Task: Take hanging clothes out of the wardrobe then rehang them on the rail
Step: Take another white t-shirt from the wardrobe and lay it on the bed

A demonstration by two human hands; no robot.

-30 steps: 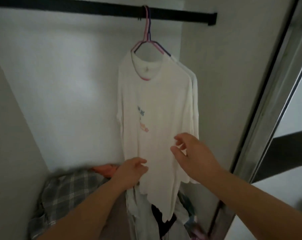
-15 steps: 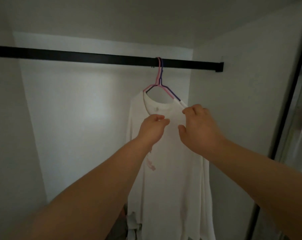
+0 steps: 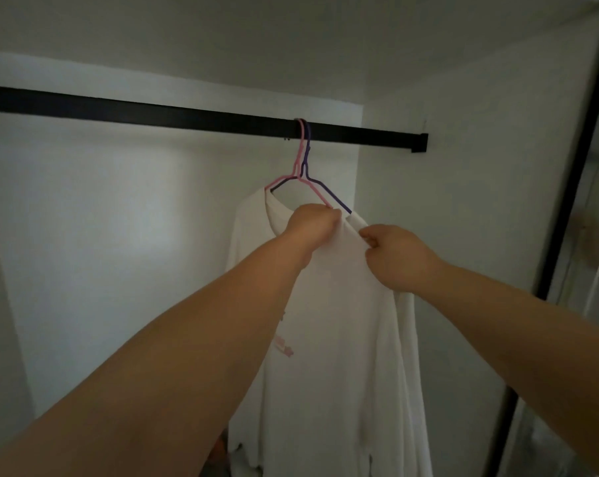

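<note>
Two bare forearms reach up and forward from the bottom corners of the view into the wardrobe. The left hand [image 3: 313, 223] is closed in a fist on the neckline of a white T-shirt [image 3: 329, 339], its grip bunching the fabric just where the right arm of a pink hanger [image 3: 299, 166] disappears under the cloth. Just beside it, the right hand [image 3: 392, 254] pinches the shirt's shoulder seam between curled fingers and thumb, its grip narrow and full of cloth. The two hands are near each other but apart, with a ridge of fabric between them.

The T-shirt hangs long below the hands, a small pink print partly hidden behind the left forearm, its ragged hem at the bottom edge of the view. A second white garment [image 3: 411, 339] hangs right behind it on a purple hanger [image 3: 325, 187], showing as a strip along the right side.

Both hanger hooks sit side by side over a black rail [image 3: 153, 113], toward its right end, where the rail meets the right wall of the wardrobe. A dark door frame [image 3: 566, 187] runs down the right edge of the view.
</note>
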